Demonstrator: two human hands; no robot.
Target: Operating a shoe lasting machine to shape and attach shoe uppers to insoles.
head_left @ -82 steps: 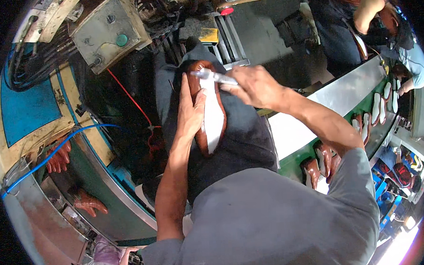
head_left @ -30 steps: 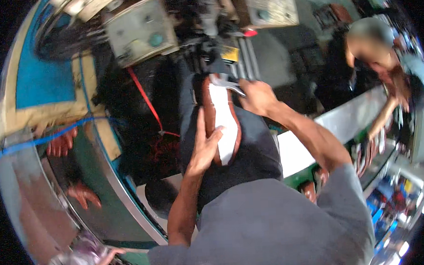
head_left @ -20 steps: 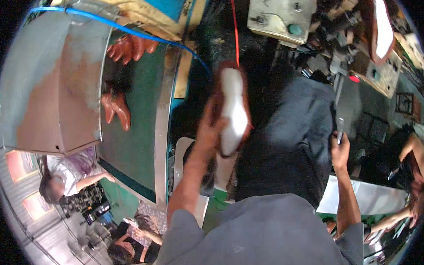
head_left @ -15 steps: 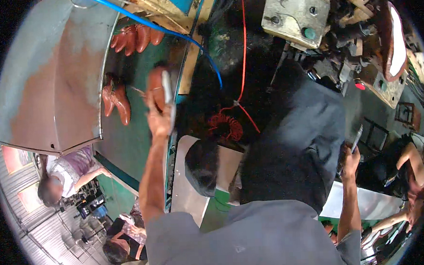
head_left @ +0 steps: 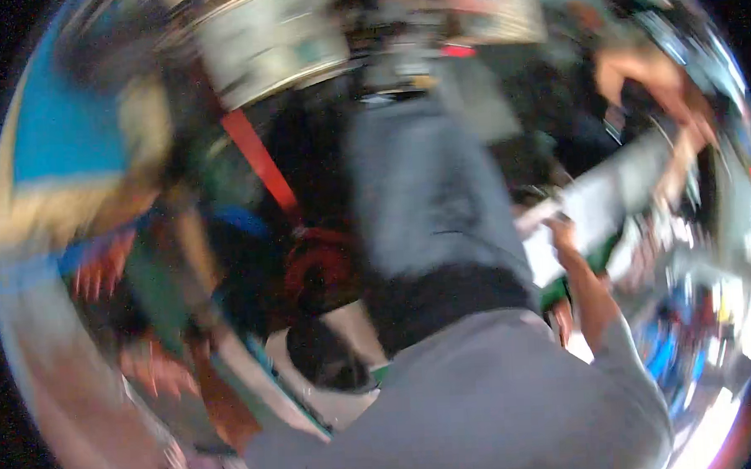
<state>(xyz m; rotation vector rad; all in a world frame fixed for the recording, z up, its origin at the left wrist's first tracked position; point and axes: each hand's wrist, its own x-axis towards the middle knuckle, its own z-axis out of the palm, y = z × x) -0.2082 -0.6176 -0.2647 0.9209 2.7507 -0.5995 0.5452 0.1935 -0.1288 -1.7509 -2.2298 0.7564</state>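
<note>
The whole view is smeared by motion. At the lower left, my left hand [head_left: 199, 344] is a blur at the end of my forearm, beside brown leather shoes [head_left: 157, 371]. Its fingers do not show clearly, nor whether it holds a shoe. Over on the right, my right hand [head_left: 562, 229] is closed around a thin, pale, flat thing [head_left: 537, 216] whose kind I cannot make out. Behind that hand lies a pale bench top [head_left: 601, 212].
Another group of brown shoes [head_left: 106, 267] lies at the left. A pale control box [head_left: 275, 42] and a red button [head_left: 458, 51] are at the top. A red coiled hose [head_left: 318, 262] hangs mid-view. A co-worker's arm [head_left: 658, 84] reaches over the bench at right.
The view has swung, shifting the machine and bench leftward. My left hand, earlier on a brown shoe with a white sole, is now low and blurred. My right hand is now before the bench.
</note>
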